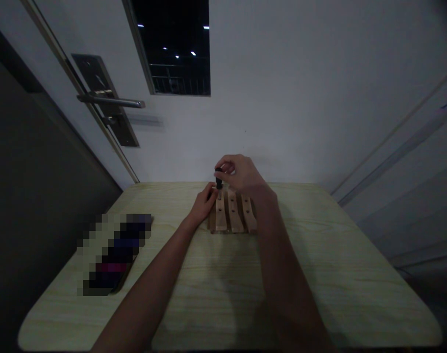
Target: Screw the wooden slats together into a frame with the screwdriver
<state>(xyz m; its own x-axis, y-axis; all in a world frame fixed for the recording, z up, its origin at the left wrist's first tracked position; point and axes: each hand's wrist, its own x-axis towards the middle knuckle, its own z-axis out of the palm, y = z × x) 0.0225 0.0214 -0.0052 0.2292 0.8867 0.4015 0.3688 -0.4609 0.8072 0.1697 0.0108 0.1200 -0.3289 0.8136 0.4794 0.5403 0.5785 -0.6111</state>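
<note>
My right hand (240,172) is closed around the black handle of a small screwdriver (218,179). The tool stands nearly upright, its tip down at the upper hole of the leftmost pale wooden piece (221,219). Beside that piece lie two similar ones, a middle wooden piece (236,221) and a right wooden piece (248,218), each with dark holes. All three rest on a brown base (212,223). My left hand (202,203) grips the base's left side near the screwdriver tip, thumb against the leftmost piece. My right forearm partly covers the right edge.
A pale wood-grain table (194,299) carries everything. On its left lies a blurred-out phone-like object (125,252). Behind the table stands a white door (282,98) with a metal handle (111,101) and a dark window pane (175,44).
</note>
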